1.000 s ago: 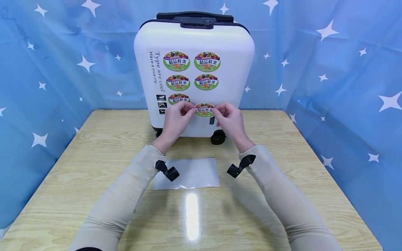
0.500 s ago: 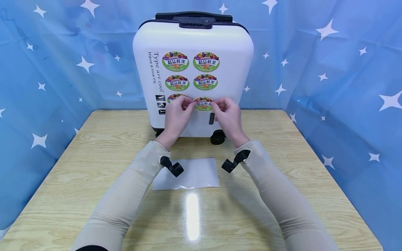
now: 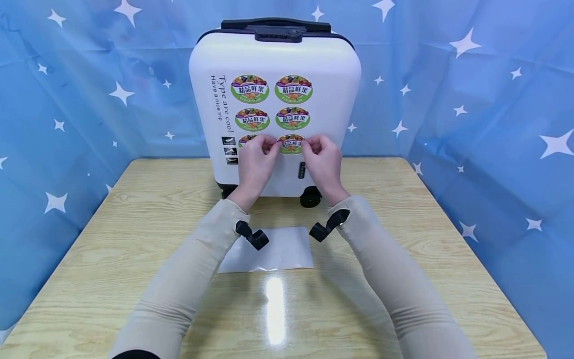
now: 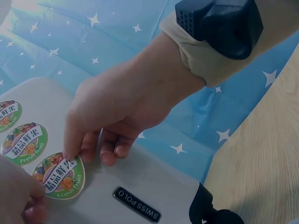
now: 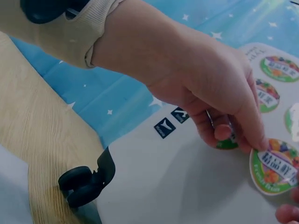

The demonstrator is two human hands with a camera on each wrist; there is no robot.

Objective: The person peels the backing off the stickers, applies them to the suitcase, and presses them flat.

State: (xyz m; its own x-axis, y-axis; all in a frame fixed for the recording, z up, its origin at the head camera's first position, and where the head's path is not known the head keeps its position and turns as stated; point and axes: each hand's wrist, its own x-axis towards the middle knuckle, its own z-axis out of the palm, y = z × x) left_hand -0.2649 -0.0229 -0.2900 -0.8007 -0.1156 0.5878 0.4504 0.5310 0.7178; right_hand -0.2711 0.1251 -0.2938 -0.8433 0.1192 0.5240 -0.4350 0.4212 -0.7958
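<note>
An oval fruit sticker [image 3: 291, 144], green-edged with a fruit print, lies close over the front of a white suitcase [image 3: 332, 89]. My left hand [image 3: 255, 162] pinches its left end between thumb and finger. At the opposite end my right hand [image 3: 324, 162] pinches it the same way. The left wrist view shows the sticker [image 4: 65, 179] between both hands, above a black "SWISS POLO" label [image 4: 137, 204]. Two matching stickers sit on the case in the right column above, such as the nearer sticker [image 3: 293, 118]. My left hand partly covers the lowest left-column sticker [image 3: 245, 140].
White backing paper [image 3: 278, 249] lies on the wooden table [image 3: 381, 239] below my wrists. The suitcase stands on black wheels [image 3: 310, 197], its handle [image 3: 278, 22] on top. A blue star-patterned curtain [image 3: 89, 109] surrounds the table's back and sides.
Both hands have moved up with the sticker, from over the black label to just below the second right-column sticker. The forearms have drawn slightly closer together.
</note>
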